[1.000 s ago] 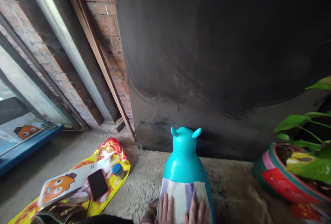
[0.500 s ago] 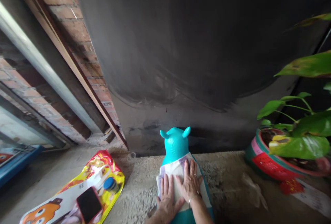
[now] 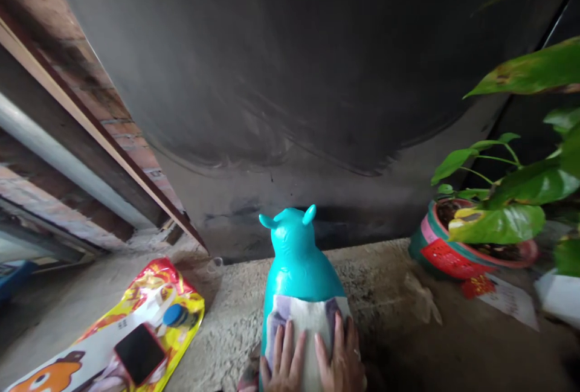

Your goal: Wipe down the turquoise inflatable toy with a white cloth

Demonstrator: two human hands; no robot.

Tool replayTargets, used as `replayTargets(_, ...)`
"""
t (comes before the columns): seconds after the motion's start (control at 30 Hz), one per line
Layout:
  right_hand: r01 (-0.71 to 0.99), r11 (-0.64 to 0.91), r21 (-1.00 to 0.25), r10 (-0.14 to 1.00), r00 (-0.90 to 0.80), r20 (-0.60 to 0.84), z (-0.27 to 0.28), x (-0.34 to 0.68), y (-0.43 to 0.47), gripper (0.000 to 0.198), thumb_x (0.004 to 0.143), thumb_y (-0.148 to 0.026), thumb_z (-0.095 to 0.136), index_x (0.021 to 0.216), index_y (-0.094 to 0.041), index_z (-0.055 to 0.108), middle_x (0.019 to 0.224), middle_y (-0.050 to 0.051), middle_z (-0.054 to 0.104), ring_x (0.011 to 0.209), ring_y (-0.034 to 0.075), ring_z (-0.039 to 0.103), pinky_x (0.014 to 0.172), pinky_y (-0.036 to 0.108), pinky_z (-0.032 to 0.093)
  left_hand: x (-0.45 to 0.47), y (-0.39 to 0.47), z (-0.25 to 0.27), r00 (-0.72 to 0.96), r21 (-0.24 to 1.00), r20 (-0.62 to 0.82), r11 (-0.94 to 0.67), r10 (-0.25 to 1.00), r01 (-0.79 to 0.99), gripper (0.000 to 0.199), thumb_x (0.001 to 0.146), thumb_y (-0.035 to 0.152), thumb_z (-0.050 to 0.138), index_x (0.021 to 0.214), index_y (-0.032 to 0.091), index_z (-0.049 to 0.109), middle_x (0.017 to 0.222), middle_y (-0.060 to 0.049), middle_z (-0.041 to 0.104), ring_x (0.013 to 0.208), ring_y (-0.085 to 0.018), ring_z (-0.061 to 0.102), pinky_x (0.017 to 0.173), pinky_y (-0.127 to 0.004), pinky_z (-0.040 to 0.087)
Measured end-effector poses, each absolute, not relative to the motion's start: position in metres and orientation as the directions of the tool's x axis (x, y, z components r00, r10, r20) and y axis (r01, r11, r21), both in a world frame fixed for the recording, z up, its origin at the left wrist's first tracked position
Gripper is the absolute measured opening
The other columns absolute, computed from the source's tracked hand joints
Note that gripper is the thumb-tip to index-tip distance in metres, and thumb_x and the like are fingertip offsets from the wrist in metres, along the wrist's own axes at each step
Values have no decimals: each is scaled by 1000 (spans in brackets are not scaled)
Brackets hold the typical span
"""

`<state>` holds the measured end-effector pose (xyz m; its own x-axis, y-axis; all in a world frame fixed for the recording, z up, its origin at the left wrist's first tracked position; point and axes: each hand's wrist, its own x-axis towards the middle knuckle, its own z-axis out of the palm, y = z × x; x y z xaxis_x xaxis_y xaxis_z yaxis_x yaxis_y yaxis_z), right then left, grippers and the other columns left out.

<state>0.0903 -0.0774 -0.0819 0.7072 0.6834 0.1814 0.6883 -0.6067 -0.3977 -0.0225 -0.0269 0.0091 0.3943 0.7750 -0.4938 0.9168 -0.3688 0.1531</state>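
Observation:
A turquoise inflatable animal toy (image 3: 296,259) with two small ears stands upright on the rough concrete floor, facing the dark wall. A pale cloth (image 3: 304,328) with purple patches lies over its back. My left hand (image 3: 281,363) and my right hand (image 3: 339,359) both press flat on this cloth at the bottom edge of the view, fingers spread and pointing up the toy's back. The hands lie side by side, close together. My wrists are cut off by the frame.
A yellow and red printed bag (image 3: 136,325) lies on the floor at left, bearing a dark phone (image 3: 139,354), a blue-capped jar (image 3: 174,314) and a white box with an orange cartoon (image 3: 54,374). A potted plant in a red and green pot (image 3: 453,247) stands at right. A dark wall (image 3: 294,78) rises behind.
My hands slid down the cloth from the toy's upper back toward its lower part and now lie side by side. The view shifted, so the plant sits closer to centre.

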Motion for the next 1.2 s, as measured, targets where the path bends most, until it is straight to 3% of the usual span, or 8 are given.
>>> replayTargets(0.1, 688, -604, -403, 740, 671, 36, -63, 109, -52, 70, 92, -61, 20, 145, -16, 32, 149, 20, 30, 130, 35, 41, 85, 48, 51, -15, -18, 13, 436, 173, -462, -404, 772, 898, 60, 88, 35, 36, 143, 33, 12, 155, -2, 6, 144, -33, 7, 109, -69, 17)
replayTargets(0.2, 689, -564, -455, 791, 610, -58, -53, 133, -20, 69, 92, -59, 24, 147, -18, 25, 152, 17, 24, 133, 33, 37, 93, 47, 47, -3, -2, 21, 476, 205, -454, -431, 753, 879, 85, 77, 52, 52, 144, 29, 4, 155, -4, -6, 144, -35, -6, 106, -72, 15)
replayTargets(0.43, 695, -397, -600, 872, 490, -10, -53, 178, 52, 61, 92, -53, 34, 147, -26, 27, 151, 6, 31, 135, 23, 36, 104, 37, 39, 26, 41, 41, 469, 221, -529, -419, 707, 881, 115, 57, 57, 65, 146, 28, -2, 153, -6, -20, 140, -34, -21, 106, -72, 10)
replayTargets(0.73, 693, -480, -537, 822, 569, -1, -67, 170, 42, 57, 95, -54, 27, 143, -25, 35, 141, 9, 46, 125, 23, 48, 94, 36, 47, 25, 48, 52, 509, 239, -517, -455, 688, 858, 111, 60, 55, 62, 145, 28, -3, 153, -7, -21, 141, -33, -20, 105, -70, 16)
replayTargets(0.87, 745, -489, -453, 827, 561, 30, -78, 154, 5, 40, 91, -26, 40, 128, -35, 54, 141, 1, 48, 129, 25, 43, 95, 40, 47, 20, 38, 52, 559, 227, -447, -516, 698, 826, 109, 60, 64, 62, 146, 29, 4, 153, -8, -18, 141, -33, -19, 106, -71, 13)
replayTargets(0.93, 772, -488, -407, 834, 550, 44, -84, 148, -16, 47, 85, -12, 43, 123, -36, 58, 140, 1, 49, 129, 28, 44, 96, 43, 47, 16, 29, 50, 588, 217, -423, -553, 690, 805, 102, 65, 65, 58, 146, 30, 8, 154, -7, -15, 142, -32, -17, 107, -70, 11)
replayTargets(1.03, 802, -481, -354, 844, 533, 60, -96, 138, -45, 52, 81, -8, 45, 123, -34, 59, 136, 5, 53, 123, 30, 51, 94, 45, 49, 4, 13, 45, 617, 213, -419, -588, 666, 780, 95, 68, 61, 59, 145, 33, 11, 155, -7, -8, 144, -32, -9, 107, -70, 11)
replayTargets(1.2, 839, -487, -242, 748, 544, 381, -120, 104, -85, 30, 90, -25, 42, 106, -27, 67, 116, 11, 66, 107, 30, 62, 90, 46, 51, -18, -17, 23, 590, 180, -374, -568, 715, 803, 55, 89, 38, 39, 141, 41, 20, 155, -1, 15, 144, -31, 15, 109, -69, 13)
